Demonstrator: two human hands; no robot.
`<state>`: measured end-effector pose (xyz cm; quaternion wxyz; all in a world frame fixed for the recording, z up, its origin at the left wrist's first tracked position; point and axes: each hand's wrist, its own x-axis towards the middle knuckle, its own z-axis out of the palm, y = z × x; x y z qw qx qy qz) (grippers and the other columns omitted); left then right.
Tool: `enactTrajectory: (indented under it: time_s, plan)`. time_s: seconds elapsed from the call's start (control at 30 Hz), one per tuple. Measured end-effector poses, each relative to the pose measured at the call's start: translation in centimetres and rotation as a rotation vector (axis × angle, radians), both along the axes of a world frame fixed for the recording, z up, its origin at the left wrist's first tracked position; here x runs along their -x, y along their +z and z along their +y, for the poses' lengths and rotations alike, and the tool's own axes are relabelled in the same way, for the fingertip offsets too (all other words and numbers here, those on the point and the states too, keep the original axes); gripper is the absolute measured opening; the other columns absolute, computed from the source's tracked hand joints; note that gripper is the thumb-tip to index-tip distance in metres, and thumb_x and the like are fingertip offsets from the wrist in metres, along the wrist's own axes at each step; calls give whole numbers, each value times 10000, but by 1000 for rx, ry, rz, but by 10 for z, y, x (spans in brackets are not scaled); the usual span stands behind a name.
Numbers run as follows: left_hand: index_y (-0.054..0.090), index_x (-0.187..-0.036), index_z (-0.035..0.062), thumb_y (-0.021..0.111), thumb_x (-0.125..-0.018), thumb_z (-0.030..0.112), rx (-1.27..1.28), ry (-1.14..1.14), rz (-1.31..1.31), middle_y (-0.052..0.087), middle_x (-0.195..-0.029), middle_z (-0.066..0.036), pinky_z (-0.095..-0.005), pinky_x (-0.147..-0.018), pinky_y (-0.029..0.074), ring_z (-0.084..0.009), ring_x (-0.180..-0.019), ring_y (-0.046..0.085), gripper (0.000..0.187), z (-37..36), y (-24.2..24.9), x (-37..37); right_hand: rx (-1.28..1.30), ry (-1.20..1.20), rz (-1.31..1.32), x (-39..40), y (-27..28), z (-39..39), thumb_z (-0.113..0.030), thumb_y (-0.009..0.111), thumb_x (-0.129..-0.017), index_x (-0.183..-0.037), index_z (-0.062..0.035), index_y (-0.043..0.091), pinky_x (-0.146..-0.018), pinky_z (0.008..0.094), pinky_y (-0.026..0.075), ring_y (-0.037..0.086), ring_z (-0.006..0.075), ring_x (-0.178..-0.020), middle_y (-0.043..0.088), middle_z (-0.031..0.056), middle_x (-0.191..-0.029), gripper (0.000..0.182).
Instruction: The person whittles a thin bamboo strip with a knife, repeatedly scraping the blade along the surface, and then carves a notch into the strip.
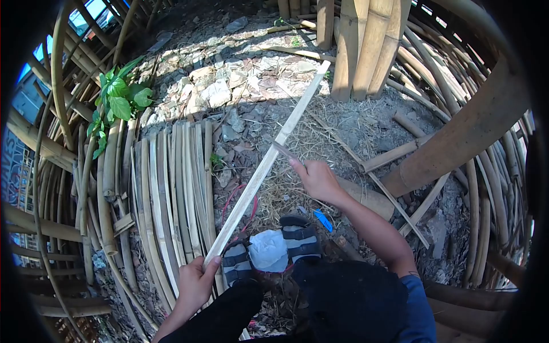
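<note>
Item: bamboo strip [269, 157], long, pale and flat. I take it as my landmark. It runs diagonally from its near end just beside my sandals [269, 251] up to its far end on the stony ground [229, 86].

Left hand [194, 283]: at the strip's near end, fingers closed round it, thumb on top. A firm hold.

Right hand [317, 180]: just right of the strip's middle, fist closed on a thin blade [281, 150] whose tip meets the strip's edge. I cannot tell the handle's shape.

Handling note, my judgement: the shaving goes best with the near end held steady, the blade at a shallow angle along the edge, and the stroke directed away from the holding hand.

Left of the strip: row of split bamboo slats [171, 200] laid side by side; beyond them a green leafy plant [117, 100].

Right of the strip: straw litter, loose sticks, a thick bamboo pole [457, 137], a small blue scrap [323, 220].

Near end: white cloth [267, 250] between the sandals.
</note>
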<state>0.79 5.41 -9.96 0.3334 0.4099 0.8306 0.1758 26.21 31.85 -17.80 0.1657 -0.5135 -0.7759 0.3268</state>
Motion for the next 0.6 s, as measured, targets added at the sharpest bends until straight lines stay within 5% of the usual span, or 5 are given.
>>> enactTrajectory:
  time_s: [0.6]
  plan:
    - [622,-783,-69,623,-979,387,27,-31,-10,536,-501,-115,-389,-457,414,-186,-439,540,496,2,6,-5,162,-104,103,6,-1,-16,-588,428,-990,-812,66,677,-803,540,486,664,468,-837,632,342,-787,723]
